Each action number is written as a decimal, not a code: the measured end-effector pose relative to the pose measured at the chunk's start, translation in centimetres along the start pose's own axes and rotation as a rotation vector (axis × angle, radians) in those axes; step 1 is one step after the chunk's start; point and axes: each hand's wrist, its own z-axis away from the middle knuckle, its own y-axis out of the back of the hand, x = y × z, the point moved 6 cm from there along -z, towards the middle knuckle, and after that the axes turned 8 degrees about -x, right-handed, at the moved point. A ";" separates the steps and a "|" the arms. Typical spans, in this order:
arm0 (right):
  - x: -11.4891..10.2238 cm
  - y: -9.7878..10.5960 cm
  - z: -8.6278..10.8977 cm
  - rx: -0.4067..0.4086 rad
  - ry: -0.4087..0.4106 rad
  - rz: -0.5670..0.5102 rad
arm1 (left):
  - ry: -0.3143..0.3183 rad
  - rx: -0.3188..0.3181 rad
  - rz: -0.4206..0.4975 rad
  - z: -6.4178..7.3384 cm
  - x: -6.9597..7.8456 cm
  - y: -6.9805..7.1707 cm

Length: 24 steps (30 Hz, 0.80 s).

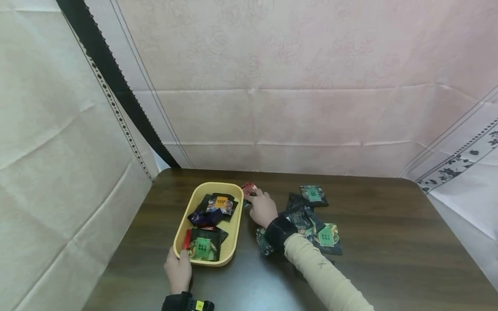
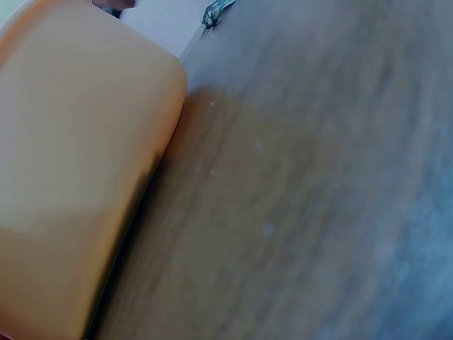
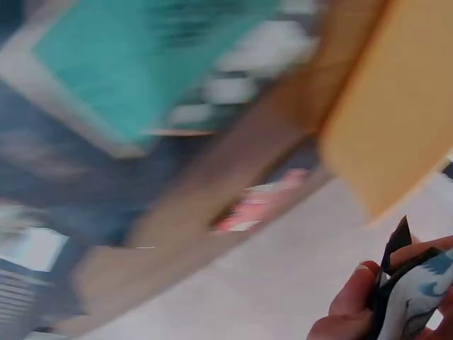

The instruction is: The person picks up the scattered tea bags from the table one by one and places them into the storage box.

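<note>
My left hand [image 1: 179,270] grips the near left corner of a yellow plastic tray [image 1: 236,235], thumb at the rim. Several small dark sachets, one with a green label [image 1: 202,247] and one with an orange label [image 1: 221,202], lie in the tray. In the left wrist view the tray's outer wall [image 2: 92,142] fills the left side. Just right of the tray is my right hand [image 1: 263,209], its fingers pinching a black sachet with white and blue print [image 3: 425,290]. A red sachet [image 1: 249,188] lies on the table by the fingertips.
A loose pile of dark sachets [image 1: 299,218] lies right of my right hand, including a green-labelled one [image 1: 327,236] and another at the back [image 1: 313,195]. A patterned sachet [image 1: 263,242] lies by the right wrist. Pale cloth [image 1: 295,121] hangs behind the wooden table [image 1: 381,242].
</note>
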 end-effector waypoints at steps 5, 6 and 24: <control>-3.9 1.1 -0.6 -0.001 0.113 -0.006 | 0.002 -0.003 -0.003 0.1 0.1 0.1; -4.7 1.2 -0.8 -0.009 0.128 0.003 | 0.003 -0.004 -0.003 0.1 0.1 0.1; -9.8 -1.7 -2.3 -0.094 0.349 0.056 | 0.014 -0.018 -0.003 0.0 -0.2 0.0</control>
